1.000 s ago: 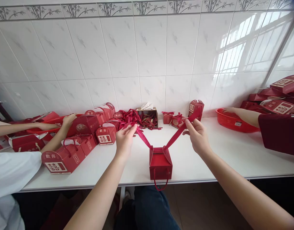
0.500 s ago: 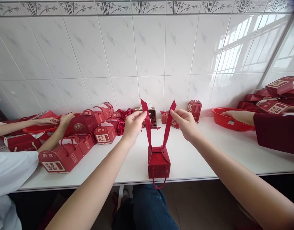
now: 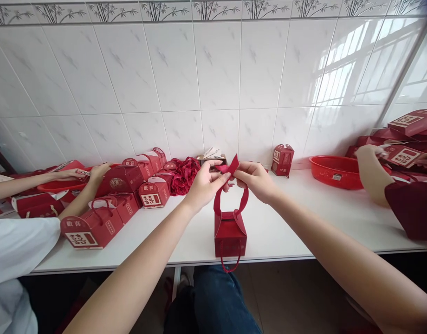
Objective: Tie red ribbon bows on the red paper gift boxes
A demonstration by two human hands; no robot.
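A small dark red gift box [image 3: 230,234] stands upright at the front edge of the white table, its corded handle hanging over the edge. From its top rises a red ribbon [image 3: 244,200] that forms a loop, its ends crossing above the box. My left hand [image 3: 210,183] pinches the ribbon where it crosses, with one pointed end sticking up past the thumb. Touching it from the right, my right hand [image 3: 254,180] grips the ribbon between thumb and fingers. The fingers partly hide the crossing.
Several red boxes [image 3: 105,222] line the left, beside a co-worker's arms. A pile of red ribbons [image 3: 184,176] lies behind my left hand. One red box [image 3: 282,160] stands by the wall. Right are a red basin [image 3: 333,172], a co-worker's arm [image 3: 372,174] and stacked boxes.
My hands have come together above the box, and the two upright ribbon ends now cross in a loop. The co-worker's arm at right has lifted out of the basin.
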